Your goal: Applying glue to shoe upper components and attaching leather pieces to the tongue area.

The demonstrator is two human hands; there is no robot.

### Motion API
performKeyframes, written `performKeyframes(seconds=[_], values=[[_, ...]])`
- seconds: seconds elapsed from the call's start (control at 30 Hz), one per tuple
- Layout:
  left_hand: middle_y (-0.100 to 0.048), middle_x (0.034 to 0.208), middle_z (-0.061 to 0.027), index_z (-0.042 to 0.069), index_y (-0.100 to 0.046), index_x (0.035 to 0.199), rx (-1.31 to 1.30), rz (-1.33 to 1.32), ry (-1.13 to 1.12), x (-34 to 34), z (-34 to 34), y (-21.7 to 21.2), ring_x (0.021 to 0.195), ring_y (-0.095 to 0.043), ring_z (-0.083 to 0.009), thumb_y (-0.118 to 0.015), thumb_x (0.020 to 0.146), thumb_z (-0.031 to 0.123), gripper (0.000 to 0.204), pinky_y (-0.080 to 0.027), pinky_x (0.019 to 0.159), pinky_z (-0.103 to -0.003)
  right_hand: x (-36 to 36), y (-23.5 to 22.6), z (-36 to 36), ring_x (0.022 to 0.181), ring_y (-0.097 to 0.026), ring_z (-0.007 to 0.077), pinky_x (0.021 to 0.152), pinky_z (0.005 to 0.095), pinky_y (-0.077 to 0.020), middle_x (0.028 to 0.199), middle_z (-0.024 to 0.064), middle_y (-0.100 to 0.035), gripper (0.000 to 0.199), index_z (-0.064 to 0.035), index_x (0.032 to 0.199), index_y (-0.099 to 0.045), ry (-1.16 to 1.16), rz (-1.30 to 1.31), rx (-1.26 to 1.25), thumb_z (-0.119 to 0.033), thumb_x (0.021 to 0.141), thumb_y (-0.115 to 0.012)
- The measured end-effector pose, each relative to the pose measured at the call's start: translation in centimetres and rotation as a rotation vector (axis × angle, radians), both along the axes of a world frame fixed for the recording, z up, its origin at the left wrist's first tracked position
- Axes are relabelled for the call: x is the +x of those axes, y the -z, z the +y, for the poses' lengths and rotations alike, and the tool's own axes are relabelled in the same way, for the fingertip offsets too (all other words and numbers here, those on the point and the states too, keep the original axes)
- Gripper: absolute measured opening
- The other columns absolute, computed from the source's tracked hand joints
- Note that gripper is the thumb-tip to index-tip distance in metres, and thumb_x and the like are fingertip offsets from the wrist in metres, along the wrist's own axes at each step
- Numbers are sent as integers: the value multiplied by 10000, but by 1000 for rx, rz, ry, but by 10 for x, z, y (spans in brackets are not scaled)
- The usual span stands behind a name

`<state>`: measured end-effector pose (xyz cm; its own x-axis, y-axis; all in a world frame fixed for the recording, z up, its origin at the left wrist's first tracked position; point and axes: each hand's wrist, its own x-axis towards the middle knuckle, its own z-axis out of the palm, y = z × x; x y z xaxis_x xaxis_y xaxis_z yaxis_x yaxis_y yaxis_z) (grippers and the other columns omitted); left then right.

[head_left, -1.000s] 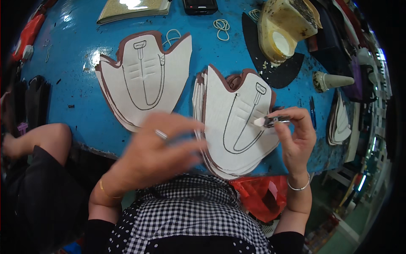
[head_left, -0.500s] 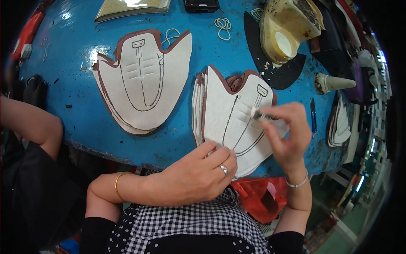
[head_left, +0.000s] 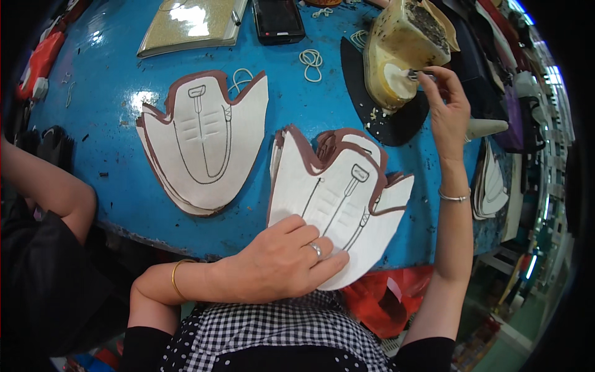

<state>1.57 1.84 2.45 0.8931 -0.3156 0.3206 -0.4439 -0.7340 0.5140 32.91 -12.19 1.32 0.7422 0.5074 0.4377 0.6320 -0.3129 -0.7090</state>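
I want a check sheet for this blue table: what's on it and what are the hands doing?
Surface: blue table, scuffed and glossy.
Job's things: stack of white shoe pieces with brown edges; second stack to its left; yellowish glue pot.
Clutter: rubber bands, phone, gold sheet.
Hands: left hand flat on the stack; right hand holds a small tool at the pot.
Cables: nothing seen.
Surroundings: another person's arm at left.

— What is the setting like?
— A blue, glossy worktable (head_left: 111, 93) fills most of the view, its paint scuffed and catching bright glare from overhead light.

— And around it?
— At the right edge, cluttered shelving (head_left: 527, 204) drops toward a greenish floor (head_left: 514, 316). The left side is dark.
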Motion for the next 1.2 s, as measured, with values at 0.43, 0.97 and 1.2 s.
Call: performKeyframes(seconds=[0.43, 0.97, 1.2], values=[[-476, 729, 40, 135, -753, 1057, 85, -271, -226, -31, 39, -53, 660, -507, -135, -737, 712, 143, 345, -498, 681, -331, -33, -22, -27, 897, -601, 97, 828, 238, -464, 977, 16, -673, 164, -30, 1023, -676, 24, 32, -77, -136, 914, -735], [-656, 1193, -56, 123, -725, 1109, -200, -55, -131, -24, 4, 22, 1054, -619, -220, -799, 765, 341, 413, -452, 887, -365, -141, -16, -41, 765, -607, 172, 721, 296, -468, 832, 33, -688, 151, -50, 917, -697, -349, 229, -267, -62, 790, -779], [-652, 1176, -75, 46, -699, 1095, 14, -30, -50, -13, -17, 22, 1066, -612, -221, -769, 792, 270, 383, -476, 897, -383, -121, -4, -28, 744, -597, 200, 700, 334, -442, 816, 38, -666, 188, -64, 905, -697, -213, -67, -198, -87, 759, -813]])
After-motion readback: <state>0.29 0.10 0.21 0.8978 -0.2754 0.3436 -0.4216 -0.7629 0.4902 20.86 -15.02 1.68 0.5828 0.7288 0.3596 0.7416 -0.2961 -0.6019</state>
